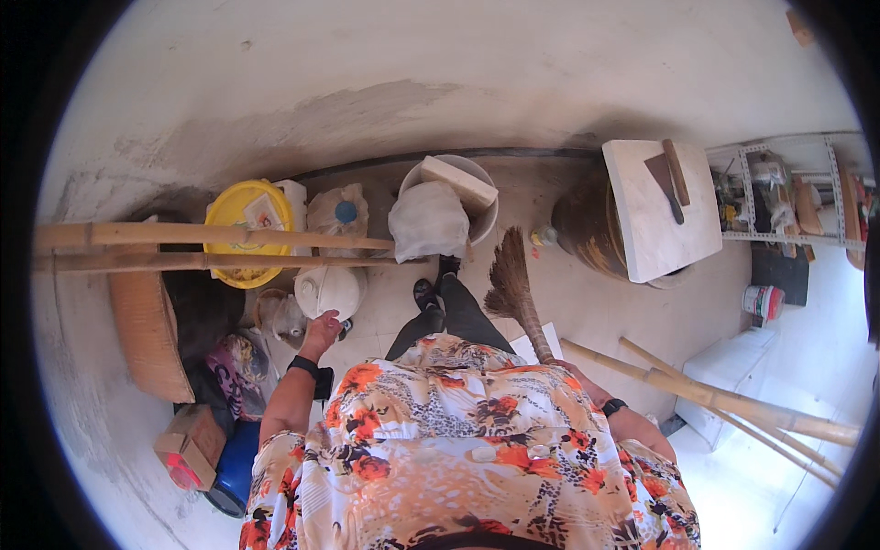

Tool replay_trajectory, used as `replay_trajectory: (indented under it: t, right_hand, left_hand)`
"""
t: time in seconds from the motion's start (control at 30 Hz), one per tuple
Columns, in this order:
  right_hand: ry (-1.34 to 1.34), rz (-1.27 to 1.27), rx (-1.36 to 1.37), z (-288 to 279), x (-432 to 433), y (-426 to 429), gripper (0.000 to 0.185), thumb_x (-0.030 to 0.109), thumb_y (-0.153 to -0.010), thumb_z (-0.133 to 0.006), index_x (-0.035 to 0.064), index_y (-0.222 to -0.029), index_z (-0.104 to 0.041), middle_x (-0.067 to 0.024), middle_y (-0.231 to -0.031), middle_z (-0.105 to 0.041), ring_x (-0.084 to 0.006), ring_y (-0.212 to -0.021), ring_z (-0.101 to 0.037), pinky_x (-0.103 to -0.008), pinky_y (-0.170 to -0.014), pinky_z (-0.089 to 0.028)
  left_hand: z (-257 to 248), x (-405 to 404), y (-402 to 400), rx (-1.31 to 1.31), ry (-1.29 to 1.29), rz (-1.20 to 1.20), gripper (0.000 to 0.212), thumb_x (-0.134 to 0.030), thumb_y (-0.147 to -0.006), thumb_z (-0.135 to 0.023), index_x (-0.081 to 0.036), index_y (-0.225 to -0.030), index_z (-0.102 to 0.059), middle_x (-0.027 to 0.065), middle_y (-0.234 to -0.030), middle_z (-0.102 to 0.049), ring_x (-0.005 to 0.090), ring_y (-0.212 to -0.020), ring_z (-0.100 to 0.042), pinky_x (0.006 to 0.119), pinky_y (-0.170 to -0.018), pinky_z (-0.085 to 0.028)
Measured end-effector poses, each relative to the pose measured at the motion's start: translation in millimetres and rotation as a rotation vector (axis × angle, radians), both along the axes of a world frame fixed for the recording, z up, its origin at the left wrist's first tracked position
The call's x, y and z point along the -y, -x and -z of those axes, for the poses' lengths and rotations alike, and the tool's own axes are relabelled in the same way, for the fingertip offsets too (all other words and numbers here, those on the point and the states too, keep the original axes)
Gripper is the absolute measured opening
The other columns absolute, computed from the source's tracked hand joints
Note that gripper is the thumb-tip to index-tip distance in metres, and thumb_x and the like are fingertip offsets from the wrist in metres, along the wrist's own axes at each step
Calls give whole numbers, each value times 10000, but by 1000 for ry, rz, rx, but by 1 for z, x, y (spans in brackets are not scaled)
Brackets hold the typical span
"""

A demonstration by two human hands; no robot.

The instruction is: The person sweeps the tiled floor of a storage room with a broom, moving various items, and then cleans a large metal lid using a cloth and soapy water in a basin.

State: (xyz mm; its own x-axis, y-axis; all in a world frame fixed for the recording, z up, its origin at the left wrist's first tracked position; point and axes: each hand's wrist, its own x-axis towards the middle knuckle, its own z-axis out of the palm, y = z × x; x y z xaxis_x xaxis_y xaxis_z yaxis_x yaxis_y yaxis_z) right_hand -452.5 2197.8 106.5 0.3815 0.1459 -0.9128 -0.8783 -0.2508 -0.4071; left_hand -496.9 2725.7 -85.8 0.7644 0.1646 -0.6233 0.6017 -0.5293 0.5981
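My right hand (565,369), partly hidden by my floral shirt, grips the bound handle of a twig hand broom (517,282). The bristles point away from me, over the tiled floor. My left hand (323,333) is at the near side of a white plastic container (330,292), fingers apart; whether it touches the container I cannot tell. Beyond my feet stands a round white tub (485,230) with a pale block (459,184) and a translucent plastic bag (430,221) on top.
Bamboo poles (165,235) cross the left side before a yellow lid (249,206); more poles (729,402) lie at right. A large brown jar (588,223) bears a white slab (650,240) with a flat blade tool (665,185). Left stand a cardboard box (144,330) and a blue drum (240,460).
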Motion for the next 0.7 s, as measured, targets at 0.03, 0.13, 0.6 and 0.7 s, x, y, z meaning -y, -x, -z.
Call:
replay_trajectory:
  t: [0.03,0.13,0.6,0.7]
  right_hand:
    - [-27,37,-24,11,3,2,340,202,-822,-466,-29,-1071,-471,-65,-956,-535,-131,-865,-488,-261,-777,-399]
    - [-107,93,-59,65,14,13,298,161,-801,-485,-17,-1040,-486,-48,-911,-541,-124,-827,-494,-254,-748,-404]
    - [-61,102,-11,115,35,-8,465,122,-757,-539,11,-1181,-383,-56,-799,-536,-135,-625,-527,-268,-573,-473]
    - [-113,162,-74,107,23,-43,389,136,-762,-540,62,-1114,-393,-41,-740,-503,-125,-515,-494,-271,-444,-453]
  left_hand:
    - [-9,4,-13,11,24,-6,362,-128,-719,-580,-40,-1064,-516,102,-786,-598,194,-696,-574,297,-662,-468]
    - [-12,-10,-24,67,-35,68,354,-117,-724,-571,-35,-1064,-514,100,-782,-601,190,-706,-584,295,-665,-473]
    - [-4,115,-117,71,318,418,358,-142,-739,-608,-28,-1065,-516,86,-846,-576,145,-780,-553,262,-693,-453]
    - [-19,193,-151,-99,552,451,376,-191,-785,-575,-76,-1129,-480,73,-934,-568,146,-828,-545,263,-710,-448]
